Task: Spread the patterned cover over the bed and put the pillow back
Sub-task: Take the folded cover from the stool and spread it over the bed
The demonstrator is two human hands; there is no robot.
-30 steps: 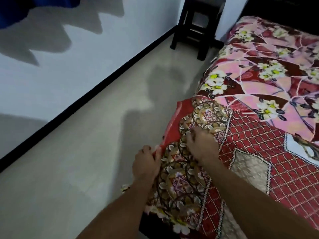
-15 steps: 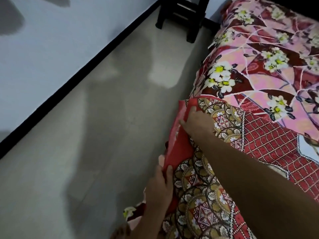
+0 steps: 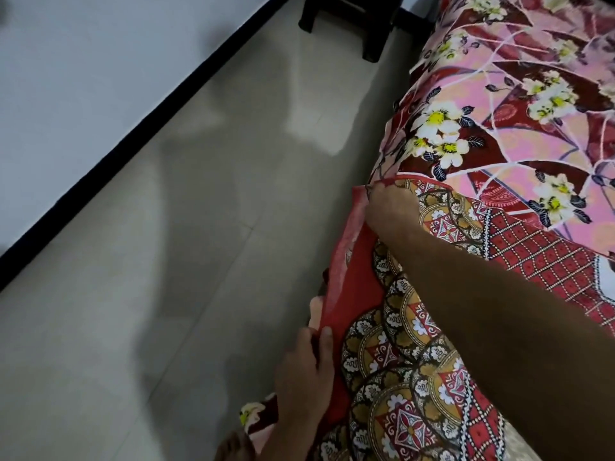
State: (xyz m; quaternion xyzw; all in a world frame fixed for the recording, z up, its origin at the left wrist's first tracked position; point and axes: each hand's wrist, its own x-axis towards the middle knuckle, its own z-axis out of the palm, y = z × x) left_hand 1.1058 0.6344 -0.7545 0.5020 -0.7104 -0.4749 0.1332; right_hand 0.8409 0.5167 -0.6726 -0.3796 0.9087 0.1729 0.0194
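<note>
The patterned cover [image 3: 409, 387], red with gold and white medallions and a red lattice field, lies over the near part of the bed and hangs down its left side. My left hand [image 3: 307, 367] pinches the cover's plain red edge low on the bed's side. My right hand [image 3: 387, 209] grips the cover's far corner at the bed's edge. Beyond that corner the bed [image 3: 519, 104] shows a pink and maroon sheet with white flowers. No pillow is in view.
A pale tiled floor [image 3: 186, 261] runs along the bed's left side. A white wall with a black skirting board [image 3: 126, 158] borders it. A dark stool [image 3: 352, 21] stands on the floor by the bed's far end. A foot [image 3: 233, 444] shows at the bottom.
My right hand has slid along the cover's edge toward the far end of the bed, away from my left hand, which now holds lower. The view has tilted down and closer.
</note>
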